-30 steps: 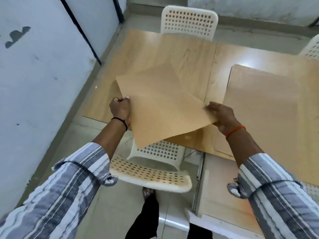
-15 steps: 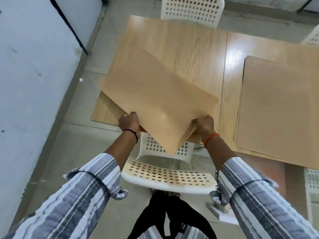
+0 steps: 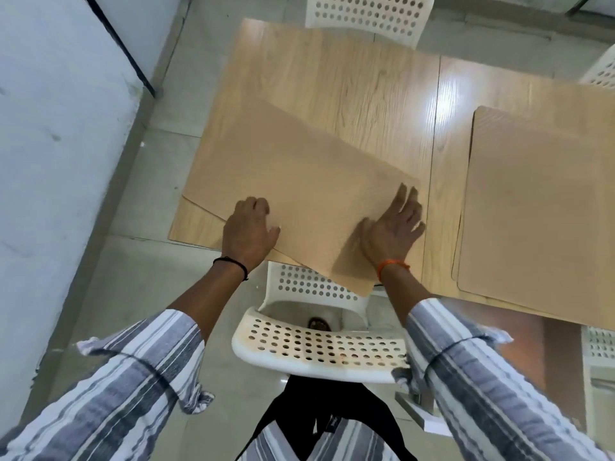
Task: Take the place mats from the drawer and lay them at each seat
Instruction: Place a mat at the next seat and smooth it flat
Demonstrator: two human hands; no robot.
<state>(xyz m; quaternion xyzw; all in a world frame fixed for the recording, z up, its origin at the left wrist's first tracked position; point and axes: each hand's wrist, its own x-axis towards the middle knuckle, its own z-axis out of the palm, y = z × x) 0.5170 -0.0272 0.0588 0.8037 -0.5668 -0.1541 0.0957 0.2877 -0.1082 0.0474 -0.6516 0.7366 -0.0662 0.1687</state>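
Head view: both forearms are reaching forward over the white chair; left hand is pressing palm-down, fingers curled, on the place mat; right hand is lying flat, fingers spread; mat is sitting skewed on the table, one corner overhanging; second mat is lying to the right.

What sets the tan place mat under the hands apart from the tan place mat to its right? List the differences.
The tan place mat under the hands lies skewed to the wooden table, one corner hanging past the near edge; the tan place mat on the right sits roughly square. The left hand and right hand rest on the first; nothing touches the second. Both are tan with rounded corners.
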